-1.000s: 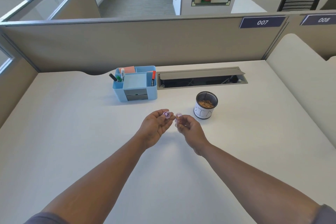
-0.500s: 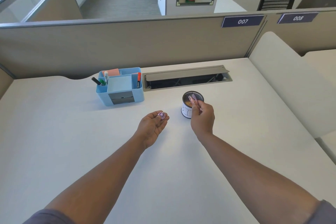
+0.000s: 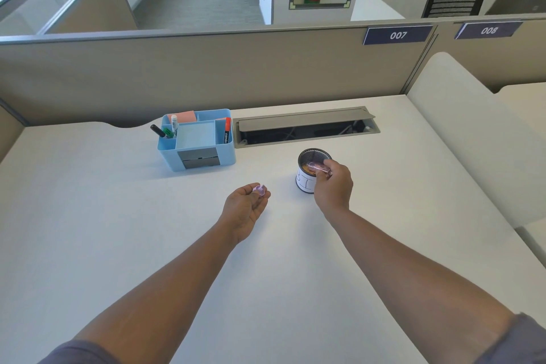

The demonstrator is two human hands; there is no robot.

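Left hand (image 3: 246, 206) pinching pink cap (image 3: 260, 190), right hand (image 3: 333, 186) gripping pink tube (image 3: 317, 168)

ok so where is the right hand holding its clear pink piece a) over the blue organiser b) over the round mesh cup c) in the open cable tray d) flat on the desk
b: the right hand pinches the clear pink piece just above the open top of the mesh cup; the left hand holds a small pink piece apart.

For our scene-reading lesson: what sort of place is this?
Most likely an open-plan office: a partition with number plates, a blue desk organiser holding markers, and a cable hatch in the white desk.
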